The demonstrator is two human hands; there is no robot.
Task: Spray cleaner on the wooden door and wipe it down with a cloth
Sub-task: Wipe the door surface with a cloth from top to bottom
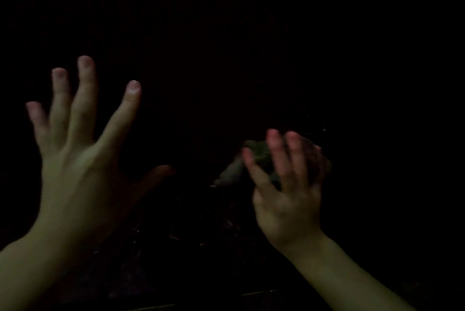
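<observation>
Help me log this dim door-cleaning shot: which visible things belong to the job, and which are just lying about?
Job:
- cloth, bunched under the right hand
- left hand, fingers spread, holding nothing

Lying about:
- nothing I can make out; door and any spray bottle are lost in darkness

You look into near-total darkness: above and to both sides of the grip nothing of the room can be made out. Below the grip, a dim dark surface shows a few pale flecks, its nature unclear.
</observation>
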